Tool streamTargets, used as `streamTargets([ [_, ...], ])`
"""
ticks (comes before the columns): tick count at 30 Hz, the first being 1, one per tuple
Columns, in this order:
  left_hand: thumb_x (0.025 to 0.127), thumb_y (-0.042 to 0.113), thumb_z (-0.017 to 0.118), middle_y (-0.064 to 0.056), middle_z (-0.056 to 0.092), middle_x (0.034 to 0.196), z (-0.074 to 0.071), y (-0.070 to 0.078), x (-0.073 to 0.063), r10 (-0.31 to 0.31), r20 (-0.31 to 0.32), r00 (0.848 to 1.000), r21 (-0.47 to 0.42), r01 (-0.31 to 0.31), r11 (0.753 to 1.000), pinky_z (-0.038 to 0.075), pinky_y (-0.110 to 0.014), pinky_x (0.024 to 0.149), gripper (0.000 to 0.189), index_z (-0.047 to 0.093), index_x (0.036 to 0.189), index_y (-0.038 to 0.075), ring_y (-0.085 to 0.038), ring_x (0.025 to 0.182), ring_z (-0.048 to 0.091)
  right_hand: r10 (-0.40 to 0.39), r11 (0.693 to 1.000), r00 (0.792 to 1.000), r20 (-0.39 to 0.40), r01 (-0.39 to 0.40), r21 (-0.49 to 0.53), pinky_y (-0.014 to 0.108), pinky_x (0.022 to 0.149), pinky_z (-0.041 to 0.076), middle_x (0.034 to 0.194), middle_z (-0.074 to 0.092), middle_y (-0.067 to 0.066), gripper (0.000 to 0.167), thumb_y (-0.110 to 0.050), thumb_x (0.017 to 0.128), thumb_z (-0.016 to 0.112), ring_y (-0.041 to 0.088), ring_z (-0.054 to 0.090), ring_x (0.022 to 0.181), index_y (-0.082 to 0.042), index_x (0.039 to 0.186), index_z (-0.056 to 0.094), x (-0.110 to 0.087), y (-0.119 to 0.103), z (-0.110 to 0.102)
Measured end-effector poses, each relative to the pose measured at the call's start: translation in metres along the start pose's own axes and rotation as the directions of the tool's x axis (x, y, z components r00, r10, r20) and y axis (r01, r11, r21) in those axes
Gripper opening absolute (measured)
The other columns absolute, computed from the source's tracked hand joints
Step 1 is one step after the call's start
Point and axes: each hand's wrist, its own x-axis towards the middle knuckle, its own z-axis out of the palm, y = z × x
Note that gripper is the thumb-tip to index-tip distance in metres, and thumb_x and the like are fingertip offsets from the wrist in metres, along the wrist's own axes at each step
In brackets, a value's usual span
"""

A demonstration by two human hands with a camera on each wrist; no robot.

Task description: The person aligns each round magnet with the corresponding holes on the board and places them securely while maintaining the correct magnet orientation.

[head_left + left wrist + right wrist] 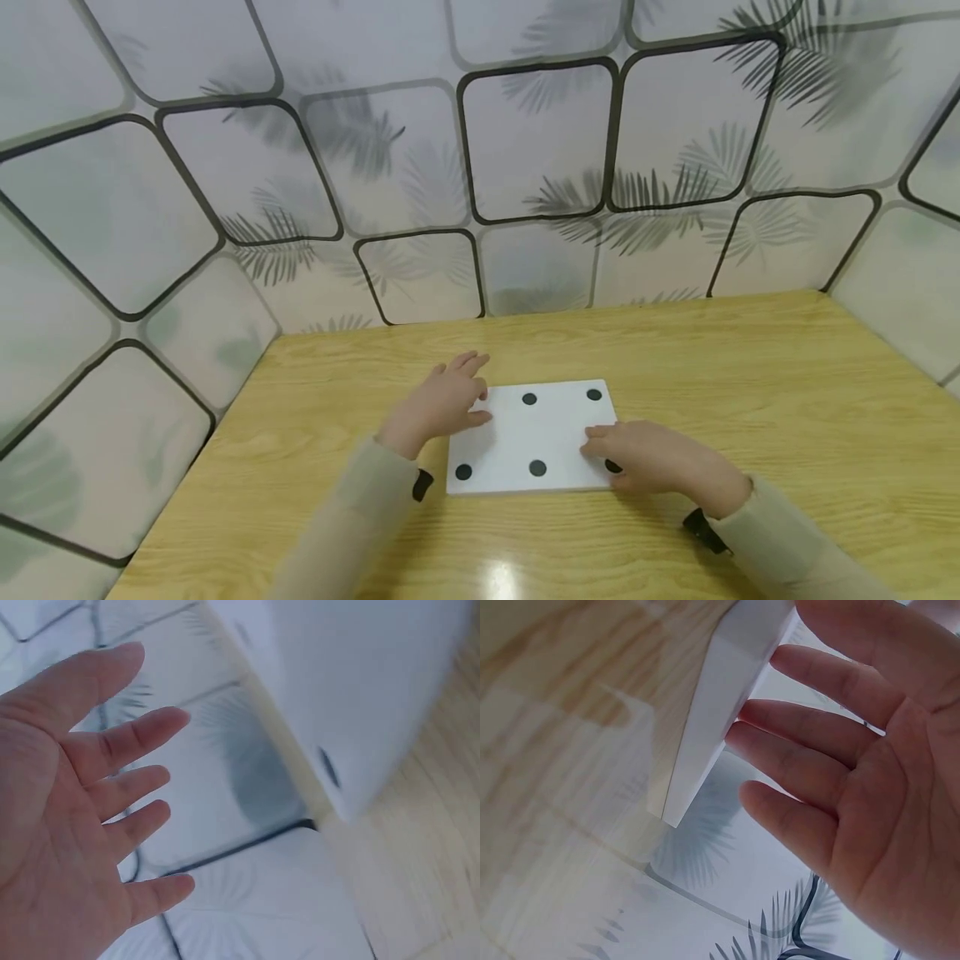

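A flat white rectangular board [551, 433] with several black round spots lies on the wooden table. Over its left end hovers my left hand [438, 407], fingers spread and thumb apart; nothing is between them in the left wrist view, where the board [352, 682] appears tilted and blurred to the right. My right hand [660, 457] is at the board's right end, partly covering a black spot. In the right wrist view its fingers [802, 761] are extended close to the edge of the board [705, 742]; whether the fingertips touch it I cannot tell.
The wooden table [360, 358] extends around the board, with a bright light reflection near its front. Behind and to the sides rises a pale padded-looking patterned wall [540, 142] with dark outlines and leaf shapes. Both sleeves are light, with a dark band at each wrist.
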Motion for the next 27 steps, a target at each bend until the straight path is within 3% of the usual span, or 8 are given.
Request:
streamTargets([
  [5,0.082,0.035,0.062,-0.011,0.029,0.139,-0.003,0.02,-0.023,0.09,-0.115,0.989,0.009,-0.09,0.996,0.027,-0.052,0.096,0.03,0.065,0.094,0.008,-0.027,0.129,0.02,-0.008,1.0,1.0,0.004,0.008,-0.009,0.042,0.087,0.041,0.118,0.054,0.015,0.036,-0.007,0.071,0.069,0.031,0.051,0.106,-0.006,0.106,0.06,0.0,0.001,-0.001],
  [12,0.083,0.037,0.06,-0.011,0.029,0.139,-0.012,0.036,-0.039,0.127,-0.213,0.969,0.038,-0.122,0.992,0.027,-0.051,0.097,0.036,0.063,0.102,0.007,-0.026,0.13,0.018,0.018,1.0,1.0,0.018,-0.018,-0.009,0.043,0.087,0.041,0.118,0.054,0.016,0.036,-0.004,0.071,0.068,0.031,0.051,0.105,-0.005,0.106,0.06,0.0,0.002,0.001],
  [21,0.083,0.04,0.058,-0.011,0.028,0.14,-0.015,0.05,-0.04,0.145,-0.227,0.963,0.084,-0.129,0.988,0.028,-0.05,0.096,0.045,0.058,0.112,0.005,-0.026,0.13,0.017,0.063,0.998,0.998,0.023,-0.063,-0.01,0.045,0.088,0.039,0.119,0.052,0.017,0.038,-0.002,0.072,0.068,0.032,0.049,0.107,-0.004,0.108,0.059,-0.004,0.005,0.004],
  [27,0.084,0.043,0.056,-0.012,0.024,0.142,-0.008,0.05,-0.041,0.091,-0.19,0.978,0.081,-0.077,0.994,0.027,-0.052,0.096,0.055,0.051,0.121,0.004,-0.027,0.13,0.016,0.028,0.999,1.0,-0.006,-0.028,0.042,0.045,0.087,0.04,0.121,0.051,0.017,0.039,-0.014,0.074,0.069,0.033,0.049,0.107,-0.005,0.111,0.059,-0.007,0.006,0.001],
])
